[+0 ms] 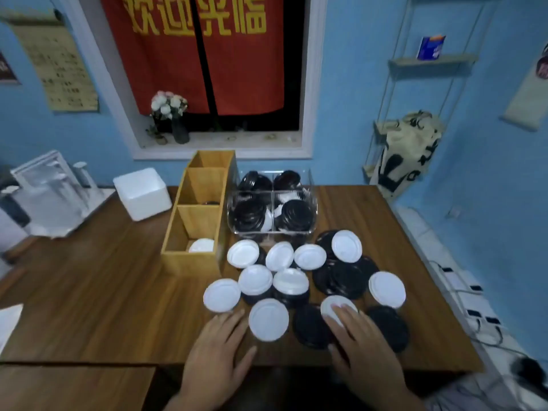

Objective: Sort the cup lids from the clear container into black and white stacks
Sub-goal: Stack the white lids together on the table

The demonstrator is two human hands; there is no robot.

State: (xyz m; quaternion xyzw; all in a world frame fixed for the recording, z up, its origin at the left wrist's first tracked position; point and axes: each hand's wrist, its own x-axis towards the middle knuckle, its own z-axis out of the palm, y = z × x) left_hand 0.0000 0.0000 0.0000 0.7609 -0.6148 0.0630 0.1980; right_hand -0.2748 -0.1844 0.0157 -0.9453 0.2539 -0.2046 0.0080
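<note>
Ten white lids [268, 319] lie loose on the desk [103, 292] in front of the clear container [315, 203], over black lids [341, 280] too overlapped to count. My right hand [361, 345] rests with straight fingers on one white lid. My left hand [216, 348] lies open, fingers spread, just beside another. The container's four sections hold mixed lids. Left of it, a wooden organizer [192, 259] has three bays, with one white lid in the nearest.

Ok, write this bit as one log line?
left hand: open, empty | right hand: touching white lid | lids: mixed on table | container: holds lids
</note>
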